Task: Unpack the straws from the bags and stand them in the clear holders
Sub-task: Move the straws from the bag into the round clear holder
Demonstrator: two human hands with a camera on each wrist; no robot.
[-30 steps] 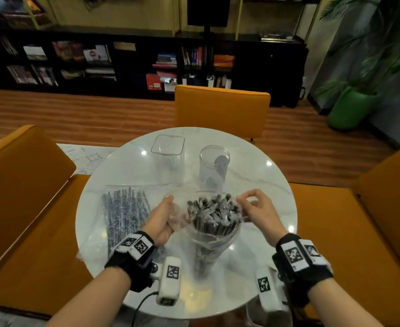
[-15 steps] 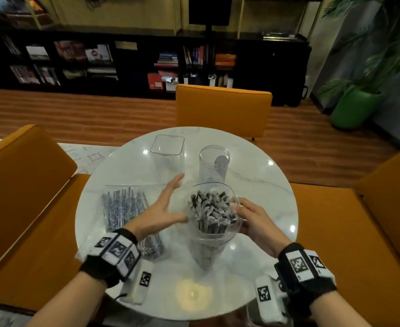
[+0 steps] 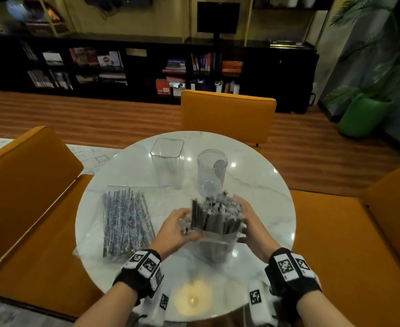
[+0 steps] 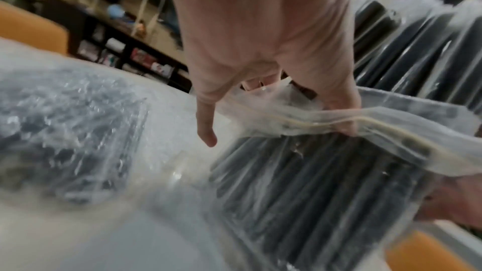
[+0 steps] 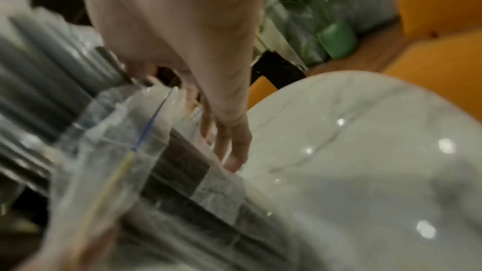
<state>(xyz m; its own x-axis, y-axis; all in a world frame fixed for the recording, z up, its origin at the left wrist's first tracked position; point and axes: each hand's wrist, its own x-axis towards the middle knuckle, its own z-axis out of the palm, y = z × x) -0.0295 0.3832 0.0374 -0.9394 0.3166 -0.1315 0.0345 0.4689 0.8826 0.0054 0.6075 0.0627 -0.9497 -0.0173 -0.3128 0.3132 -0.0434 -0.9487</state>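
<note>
A bundle of dark wrapped straws (image 3: pixel 217 215) stands upright in an open clear bag (image 3: pixel 214 241) on the round marble table (image 3: pixel 260 185). My left hand (image 3: pixel 177 224) grips the bag's rim on the left side, thumb and fingers pinching the plastic (image 4: pixel 300 123). On the bag's right side my right hand (image 3: pixel 249 223) holds the plastic, fingers (image 5: pixel 229 141) running down the bag (image 5: pixel 109 151). The straw tops stick out above the bag's mouth. A square clear holder (image 3: pixel 168 161) and a round clear holder (image 3: pixel 212 171) stand empty behind.
A second bag of blue-patterned straws (image 3: pixel 125 223) lies flat at the table's left. Orange chairs (image 3: pixel 227 114) surround the table. A green plant pot (image 3: pixel 361 116) stands on the wooden floor at the right, dark shelves behind.
A second ago both hands held the bag's mouth open. The left hand then let go and spread open; now both grip the bag lower down, and the straws show above its rim.
</note>
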